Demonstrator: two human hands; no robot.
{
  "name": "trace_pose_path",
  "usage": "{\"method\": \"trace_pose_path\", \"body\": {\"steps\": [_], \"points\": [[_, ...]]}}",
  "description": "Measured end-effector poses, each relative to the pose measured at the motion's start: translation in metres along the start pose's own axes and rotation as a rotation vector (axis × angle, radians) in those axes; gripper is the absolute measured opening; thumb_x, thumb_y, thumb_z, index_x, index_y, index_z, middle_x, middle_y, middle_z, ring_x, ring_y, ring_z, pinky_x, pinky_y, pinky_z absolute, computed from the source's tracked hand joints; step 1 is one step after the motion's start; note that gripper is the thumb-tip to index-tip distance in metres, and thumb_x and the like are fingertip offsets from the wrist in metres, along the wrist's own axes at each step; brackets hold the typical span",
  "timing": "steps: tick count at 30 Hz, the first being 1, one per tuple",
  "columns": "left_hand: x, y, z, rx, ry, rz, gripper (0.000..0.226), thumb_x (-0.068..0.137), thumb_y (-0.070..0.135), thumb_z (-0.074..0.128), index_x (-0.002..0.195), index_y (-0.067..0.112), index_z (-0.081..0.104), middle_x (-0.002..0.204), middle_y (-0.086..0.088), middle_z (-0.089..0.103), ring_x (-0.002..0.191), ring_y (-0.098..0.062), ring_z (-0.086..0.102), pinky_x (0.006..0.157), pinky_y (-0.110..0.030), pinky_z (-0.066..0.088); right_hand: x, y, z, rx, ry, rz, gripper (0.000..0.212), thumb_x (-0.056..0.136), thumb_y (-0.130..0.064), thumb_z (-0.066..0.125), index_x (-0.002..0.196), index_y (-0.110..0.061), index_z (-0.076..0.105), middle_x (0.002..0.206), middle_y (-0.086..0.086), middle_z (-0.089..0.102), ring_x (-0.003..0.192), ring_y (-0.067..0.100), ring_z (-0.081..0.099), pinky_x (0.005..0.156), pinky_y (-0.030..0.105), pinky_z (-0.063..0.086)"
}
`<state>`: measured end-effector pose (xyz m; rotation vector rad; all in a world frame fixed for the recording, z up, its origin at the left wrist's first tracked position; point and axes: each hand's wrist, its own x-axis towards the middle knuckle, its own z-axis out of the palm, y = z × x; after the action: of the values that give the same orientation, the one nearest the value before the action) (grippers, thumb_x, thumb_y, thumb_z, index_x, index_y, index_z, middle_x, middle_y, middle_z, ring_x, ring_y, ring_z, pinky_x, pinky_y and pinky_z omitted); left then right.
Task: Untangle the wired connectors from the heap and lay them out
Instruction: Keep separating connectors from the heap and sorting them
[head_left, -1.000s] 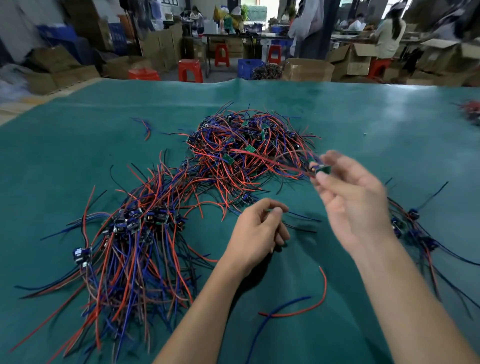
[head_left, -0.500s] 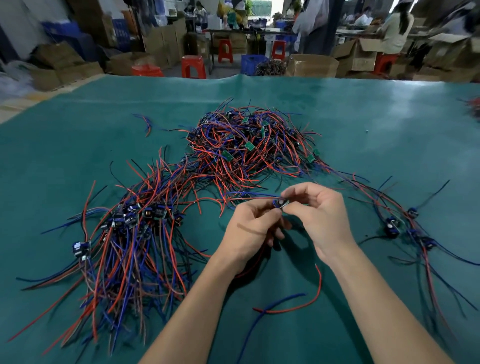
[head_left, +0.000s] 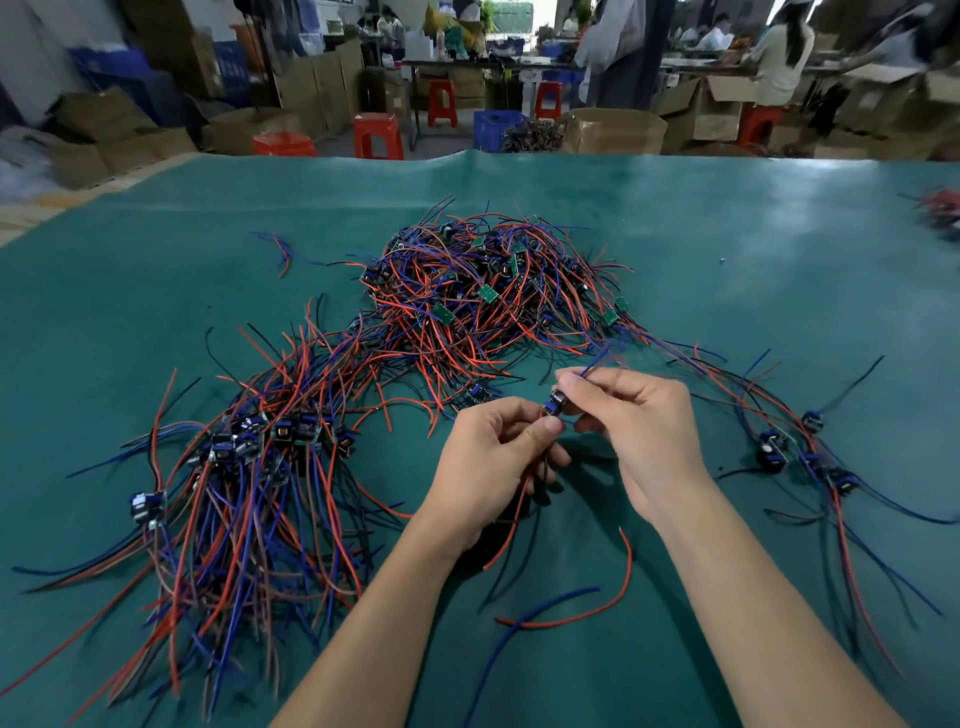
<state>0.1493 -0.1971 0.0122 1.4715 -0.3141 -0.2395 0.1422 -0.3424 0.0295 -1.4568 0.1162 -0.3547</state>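
Both hands meet above the teal mat (head_left: 727, 249): left hand (head_left: 485, 462) and right hand (head_left: 641, 431) pinch one small blue wired connector (head_left: 555, 402) between them, the tangled red-and-blue wire heap (head_left: 478, 306) just beyond the fingers.

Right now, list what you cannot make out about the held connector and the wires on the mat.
Head view only:
- Held connector: mostly covered by fingertips of the left hand and right hand; its type is unreadable.
- Its red and black wires: upper part hidden under the left palm.
- Laid-out bundle: lower ends blurred, cut by the bottom-left edge.
- Tangled heap: inner connectors buried, uncountable.
- Red cluster: blurred, cut by the right edge.
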Motion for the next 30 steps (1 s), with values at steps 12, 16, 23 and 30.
{"method": "trace_pose_path", "body": {"steps": [12,16,23,30], "points": [[-0.002,0.002,-0.001,0.084,-0.097,-0.007,0.019,0.099,0.012,0.058,0.085,0.013,0.071,0.061,-0.001,0.066,0.047,-0.008,0.054,0.044,-0.017,0.037,0.015,0.003,-0.032,-0.388,0.305,-0.241,0.008,0.084,-0.029,0.076,0.076,-0.029,0.076,0.072,-0.004,0.074,0.069,0.029,0.069,0.073,0.053,0.058],[-0.002,0.004,-0.001,0.066,-0.106,-0.017,0.021,0.100,0.010,0.057,0.084,0.013,0.070,0.060,-0.001,0.065,0.047,-0.008,0.054,0.043,-0.016,0.036,0.021,0.000,-0.048,-0.226,0.502,-0.230,0.025,0.087,-0.019,0.075,0.063,-0.024,0.072,0.066,-0.006,0.070,0.062,0.016,0.062,0.063,0.039,0.056],[-0.001,0.004,0.001,0.001,0.005,0.006,0.016,0.101,0.009,0.054,0.093,0.006,0.067,0.063,-0.002,0.068,0.047,-0.010,0.056,0.044,-0.019,0.038,0.021,-0.008,-0.050,0.182,0.777,-0.103,0.018,0.097,-0.008,0.063,0.081,-0.016,0.067,0.076,0.006,0.066,0.061,0.012,0.059,0.057,0.023,0.050],[0.000,0.004,0.002,-0.090,0.054,0.015,0.016,0.103,0.006,0.050,0.112,-0.003,0.060,0.080,-0.006,0.075,0.064,-0.015,0.069,0.051,-0.019,0.047,0.002,0.002,-0.003,-0.080,0.087,0.108,0.019,0.093,-0.023,0.072,0.078,-0.012,0.074,0.071,0.004,0.070,0.060,0.013,0.060,0.052,0.024,0.048]]}}
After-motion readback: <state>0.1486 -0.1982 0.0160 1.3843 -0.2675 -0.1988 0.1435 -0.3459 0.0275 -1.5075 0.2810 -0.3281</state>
